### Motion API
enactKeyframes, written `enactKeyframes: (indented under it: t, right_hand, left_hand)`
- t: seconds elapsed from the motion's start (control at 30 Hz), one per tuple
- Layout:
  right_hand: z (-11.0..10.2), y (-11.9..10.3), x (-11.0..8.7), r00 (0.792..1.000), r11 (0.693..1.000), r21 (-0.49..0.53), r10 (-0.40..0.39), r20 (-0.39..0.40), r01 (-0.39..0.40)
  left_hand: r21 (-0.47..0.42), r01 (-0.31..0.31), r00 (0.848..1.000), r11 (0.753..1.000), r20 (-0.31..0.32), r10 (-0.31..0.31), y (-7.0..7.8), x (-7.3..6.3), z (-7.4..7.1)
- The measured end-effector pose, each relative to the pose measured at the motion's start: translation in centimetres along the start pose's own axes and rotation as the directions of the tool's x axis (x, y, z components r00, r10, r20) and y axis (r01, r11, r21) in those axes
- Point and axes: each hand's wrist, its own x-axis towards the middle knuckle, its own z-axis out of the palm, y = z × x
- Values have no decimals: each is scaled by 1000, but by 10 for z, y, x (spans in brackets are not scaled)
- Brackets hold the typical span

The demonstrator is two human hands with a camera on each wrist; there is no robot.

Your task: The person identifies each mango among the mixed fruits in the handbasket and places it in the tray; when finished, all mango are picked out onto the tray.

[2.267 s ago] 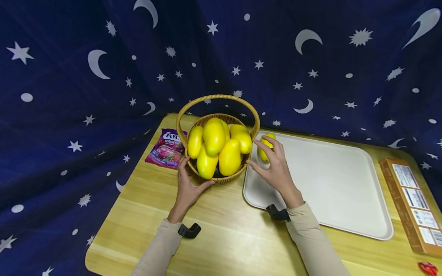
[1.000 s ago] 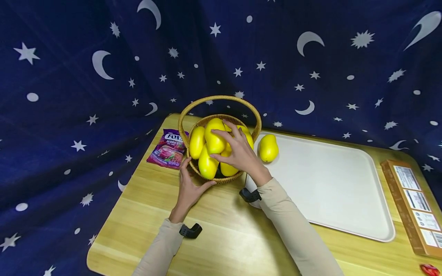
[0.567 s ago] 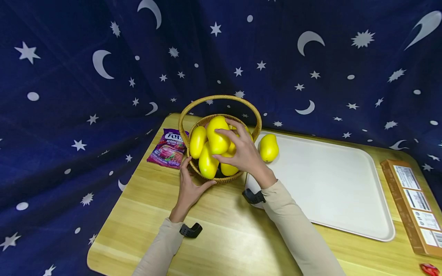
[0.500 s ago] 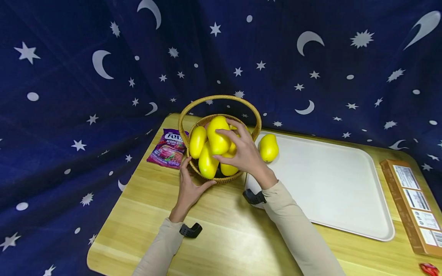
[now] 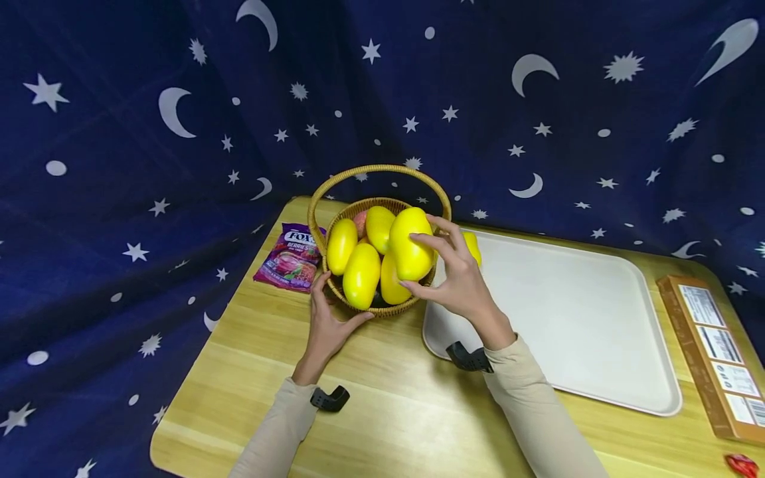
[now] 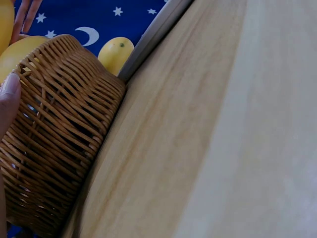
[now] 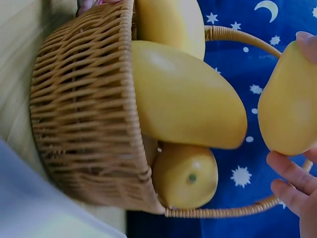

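My right hand (image 5: 465, 284) holds a yellow mango (image 5: 411, 245) between thumb and fingers over the right side of the wicker basket (image 5: 399, 310). In the right wrist view, the held mango (image 7: 288, 101) is apart from the mangoes (image 7: 188, 99) heaped in the basket. My left hand (image 5: 327, 332) grips the basket's near left side, and its thumb (image 6: 10, 99) lies by the rim in the left wrist view. A pinkish-red round thing (image 5: 360, 223) shows among the mangoes at the back. Another mango (image 5: 472, 247) on the tray is partly hidden behind my right hand.
A white tray (image 5: 574, 312) lies right of the basket. The purple candy bag (image 5: 289, 259) lies to its left. At the far right are a brown box (image 5: 711, 355) and a red wrapped piece (image 5: 742, 465). A starry blue cloth (image 5: 382, 93) hangs behind the table.
My right hand left the mango on the tray, took the top mango from the heap and moved it rightward, uncovering the pinkish-red thing. The left hand stays on the basket.
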Motion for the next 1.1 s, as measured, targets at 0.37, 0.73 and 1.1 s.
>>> enactKeyframes:
  t: [0.37,0.73,1.1]
  right_hand:
    - [-20,-1,-18,1000,1000,-3,5,-22,-5]
    - [-49,10,-33,995,999,-30,14,-101,-17]
    - [-68,40,-52,990,992,-87,76,-115,-87]
  left_hand:
    - [2,28,1000,1000,2,-28,0,-1,-1]
    - [3,26,1000,1000,9,-26,2,0,-1]
    - [2,20,1000,1000,5,-20,1,-1,0]
